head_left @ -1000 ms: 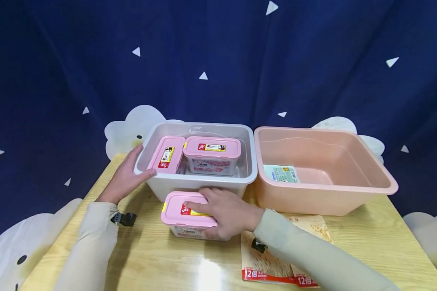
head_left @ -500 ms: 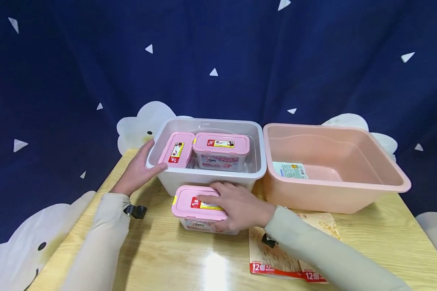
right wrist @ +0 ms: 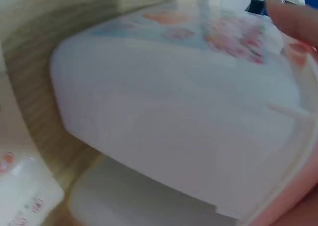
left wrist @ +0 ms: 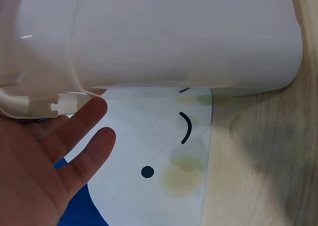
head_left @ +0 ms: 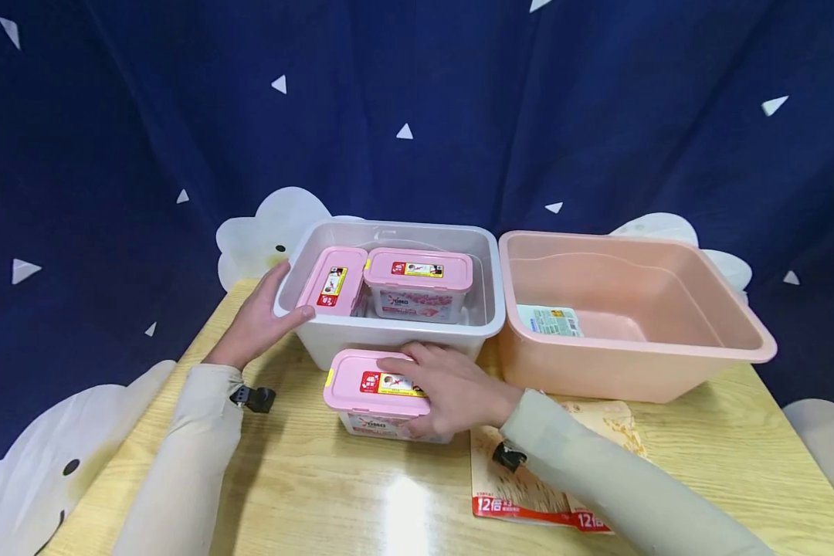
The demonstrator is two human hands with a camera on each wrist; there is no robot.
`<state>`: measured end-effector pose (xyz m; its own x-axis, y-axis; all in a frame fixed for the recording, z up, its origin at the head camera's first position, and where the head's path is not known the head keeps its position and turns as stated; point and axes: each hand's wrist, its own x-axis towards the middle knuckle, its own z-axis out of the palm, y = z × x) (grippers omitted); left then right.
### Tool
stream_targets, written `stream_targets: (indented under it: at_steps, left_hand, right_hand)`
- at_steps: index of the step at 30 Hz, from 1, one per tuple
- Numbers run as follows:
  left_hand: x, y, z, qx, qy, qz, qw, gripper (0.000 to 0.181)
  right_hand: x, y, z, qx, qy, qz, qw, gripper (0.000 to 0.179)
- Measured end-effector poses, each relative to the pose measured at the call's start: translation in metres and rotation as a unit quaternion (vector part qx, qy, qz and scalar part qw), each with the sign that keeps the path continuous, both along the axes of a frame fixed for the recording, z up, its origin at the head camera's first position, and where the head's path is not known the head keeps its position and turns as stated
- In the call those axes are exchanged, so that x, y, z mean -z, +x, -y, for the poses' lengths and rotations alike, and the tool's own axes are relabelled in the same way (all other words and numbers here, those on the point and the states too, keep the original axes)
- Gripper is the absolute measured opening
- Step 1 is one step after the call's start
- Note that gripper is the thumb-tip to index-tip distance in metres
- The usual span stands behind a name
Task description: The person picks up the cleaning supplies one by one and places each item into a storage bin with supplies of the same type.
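Observation:
My right hand (head_left: 459, 386) grips a pink-lidded OMO detergent box (head_left: 357, 386), its fingers over the lid and its thumb on the near side. This box stands lid up right in front of the grey-white plastic tub (head_left: 389, 333). Its pale end wall (right wrist: 174, 107) fills the right wrist view. At the tub's near left corner, my left hand (head_left: 264, 316) holds the rim, thumb on top and fingers outside. In the left wrist view, fingertips (left wrist: 97, 109) reach under the rim. Two matching boxes lie inside the tub: one lengthwise at left (head_left: 333, 282), one crosswise (head_left: 420, 286).
An empty-looking peach plastic tub (head_left: 618, 371) stands to the right, against the grey-white one, with a label (head_left: 549, 320) inside. Flat printed packets (head_left: 521, 483) lie on the wooden table (head_left: 306, 494) beneath my right forearm. A dark blue curtain (head_left: 417, 93) hangs behind.
The head view has shifted slightly. Both hands keep their places on the box and the tub rim, and neither thing has visibly moved on the table.

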<state>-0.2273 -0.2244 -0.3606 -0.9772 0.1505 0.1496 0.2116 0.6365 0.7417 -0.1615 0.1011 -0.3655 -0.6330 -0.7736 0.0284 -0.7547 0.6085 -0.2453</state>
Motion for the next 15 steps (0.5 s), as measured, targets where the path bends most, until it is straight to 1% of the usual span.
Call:
stream_targets:
  at_steps: [3, 5, 10, 15]
  left_hand:
    - [0.0004, 0.0007, -0.0003, 0.0, -0.003, 0.006, 1.0, 0.092]
    - [0.0005, 0.0009, -0.0002, -0.002, -0.005, 0.007, 1.0, 0.093]
    - [-0.001, -0.0011, -0.0011, -0.003, 0.001, 0.002, 1.0, 0.092]
    - [-0.0024, 0.0016, 0.0002, -0.005, 0.004, 0.007, 1.0, 0.093]
  right_hand:
    - [0.0007, -0.0003, -0.0021, -0.016, 0.008, -0.011, 0.9998, 0.093]
    - [0.0011, -0.0013, -0.0032, -0.022, 0.005, -0.018, 0.9996, 0.092]
    - [0.0009, -0.0048, -0.0065, -0.027, -0.016, -0.029, 0.9991, 0.086]
    - [0.0007, -0.0043, -0.0057, -0.033, -0.016, -0.032, 0.9988, 0.085]
